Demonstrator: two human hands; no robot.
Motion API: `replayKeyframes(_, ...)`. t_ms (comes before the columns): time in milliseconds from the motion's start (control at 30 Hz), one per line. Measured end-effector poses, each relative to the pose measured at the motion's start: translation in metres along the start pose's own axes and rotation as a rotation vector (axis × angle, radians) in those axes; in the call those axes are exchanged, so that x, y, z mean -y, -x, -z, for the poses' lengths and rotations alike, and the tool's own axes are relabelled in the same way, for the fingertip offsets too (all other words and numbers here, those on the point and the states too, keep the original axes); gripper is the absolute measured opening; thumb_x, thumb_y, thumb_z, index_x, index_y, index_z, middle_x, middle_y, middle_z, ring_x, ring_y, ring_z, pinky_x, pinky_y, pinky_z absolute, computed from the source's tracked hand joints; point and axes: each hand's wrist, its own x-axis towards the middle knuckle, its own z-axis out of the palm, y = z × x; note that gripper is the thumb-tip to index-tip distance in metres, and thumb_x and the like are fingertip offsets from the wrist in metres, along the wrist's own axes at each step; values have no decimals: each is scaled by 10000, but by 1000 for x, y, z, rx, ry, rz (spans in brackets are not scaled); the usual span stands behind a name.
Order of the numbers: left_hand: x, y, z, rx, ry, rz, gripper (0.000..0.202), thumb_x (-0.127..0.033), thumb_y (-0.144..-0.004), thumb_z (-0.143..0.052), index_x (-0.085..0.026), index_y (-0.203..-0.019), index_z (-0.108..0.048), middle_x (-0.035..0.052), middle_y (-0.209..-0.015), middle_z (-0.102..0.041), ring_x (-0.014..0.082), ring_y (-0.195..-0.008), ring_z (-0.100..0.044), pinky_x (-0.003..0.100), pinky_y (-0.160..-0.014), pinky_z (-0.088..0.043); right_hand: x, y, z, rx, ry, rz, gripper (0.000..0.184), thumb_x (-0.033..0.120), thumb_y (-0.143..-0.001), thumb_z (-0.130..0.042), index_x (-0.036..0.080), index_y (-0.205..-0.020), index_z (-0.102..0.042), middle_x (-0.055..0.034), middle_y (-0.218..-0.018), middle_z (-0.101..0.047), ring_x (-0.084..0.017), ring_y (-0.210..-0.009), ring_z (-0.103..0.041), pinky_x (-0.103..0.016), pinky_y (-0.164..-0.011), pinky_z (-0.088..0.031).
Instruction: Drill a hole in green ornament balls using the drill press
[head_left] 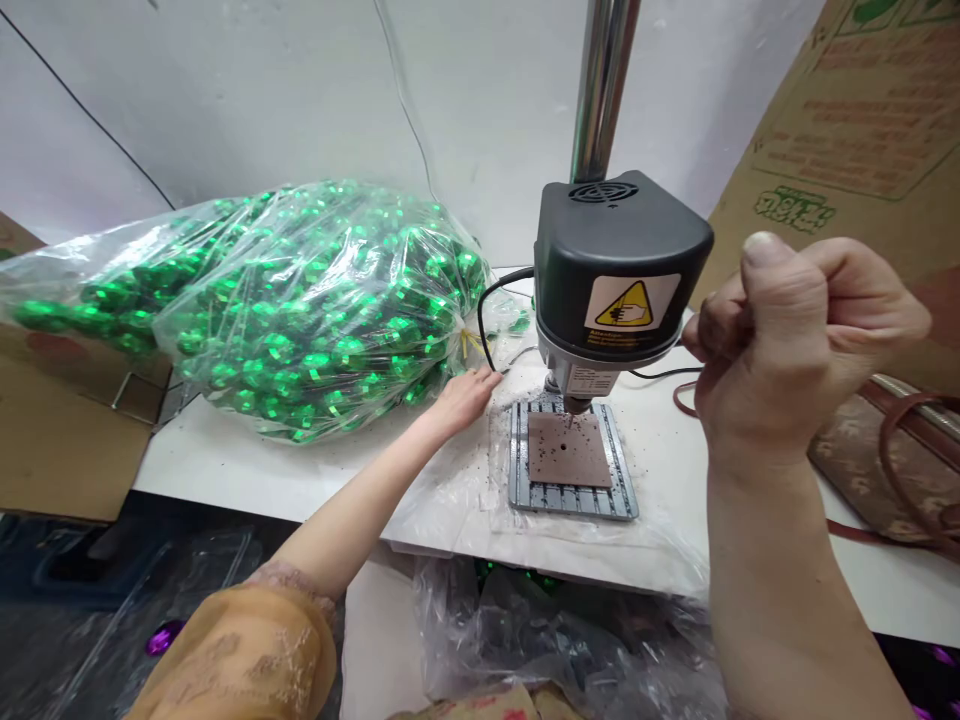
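Note:
A large clear plastic bag [300,310] full of shiny green baubles lies on the white table, its neck tied with yellow string. My left hand [465,400] rests flat with its fingers apart, next to that tied neck and left of a small bench drill [615,270]. The drill has a dark grey head with a yellow warning label and stands on a chrome column [600,90]. Under its chuck, a brown square plate [568,450] lies on a slotted grey metal base [574,500]. My right hand [795,340] is raised in a fist right of the drill; anything inside it is hidden.
Dark specks of debris lie around the drill base on a translucent sheet [450,510]. A black cable [487,320] runs behind the drill. A brown patterned handbag [877,460] sits at right, cardboard [840,130] stands behind it, and plastic [525,650] lies below the table edge.

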Motion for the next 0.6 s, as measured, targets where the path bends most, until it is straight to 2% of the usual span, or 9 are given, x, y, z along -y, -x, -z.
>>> replayKeyframes(100, 7, -11, -7, 93, -106, 239, 266, -52, -865, -541, -135, -1076, -680, 221, -1140, -639, 372, -1195, -565, 471, -947, -510, -1, 0, 0, -2, -13, -23, 372, 198, -871, -636, 204, -581, -404, 88, -456, -396, -29, -376, -354, -238, -365, -283)
replayKeyframes(200, 13, -19, -7, 127, -147, 281, 162, -36, -806, -606, -68, -943, -686, 283, -1096, -634, 439, -1205, -550, 513, -958, -485, 0, 0, 1, -9, -15, -37, 365, 210, -860, -656, 204, -575, -428, 85, -450, -416, -38, -374, -362, -251, -365, -292)
replayKeyframes(267, 15, -22, -3, 138, -156, 286, 158, -42, -782, -643, -73, -931, -685, 277, -1129, -630, 424, -1174, -581, 490, -958, -489, 0, 0, 1, -14, -11, -40, 370, 215, -857, -664, 202, -569, -431, 84, -452, -422, -37, -374, -366, -249, -369, -293)
replayKeyframes(333, 14, -21, 3, 131, -164, 281, 252, -61, -778, -664, -108, -1025, -679, 247, -1225, -608, 378, -1141, -615, 439, -937, -505, 0, 1, 2, -20, -1, -49, 380, 224, -857, -669, 198, -562, -431, 83, -455, -428, -35, -373, -373, -244, -375, -299)
replayKeyframes(433, 12, -6, 11, 34, -117, 275, 379, -129, -780, -695, -175, -1151, -631, 184, -1249, -594, 334, -1113, -631, 401, -912, -516, -1, 2, 2, -31, 8, -44, 393, 221, -846, -681, 196, -547, -427, 82, -445, -425, -42, -372, -396, -244, -376, -308)
replayKeyframes(500, 5, 13, 10, -129, 68, 278, 376, -202, -762, -733, -185, -1118, -614, 139, -1127, -620, 322, -1090, -628, 413, -933, -511, -1, 2, 2, -35, 11, -32, 393, 212, -841, -682, 197, -544, -425, 82, -438, -417, -45, -373, -402, -246, -376, -312)
replayKeyframes(567, -8, 35, 4, -285, 450, 298, 412, -285, -755, -753, -192, -1125, -596, 84, -1003, -629, 279, -1006, -643, 408, -914, -525, 0, 2, 1, -39, 14, -37, 394, 214, -842, -678, 199, -543, -421, 81, -436, -415, -46, -371, -395, -249, -372, -308)
replayKeyframes(600, -16, 46, 0, -311, 701, 315, 449, -335, -770, -744, -198, -1166, -582, 64, -973, -631, 250, -950, -653, 395, -876, -542, 0, 2, 1, -42, 10, -42, 397, 216, -842, -677, 200, -542, -417, 82, -435, -415, -45, -367, -388, -250, -368, -304)
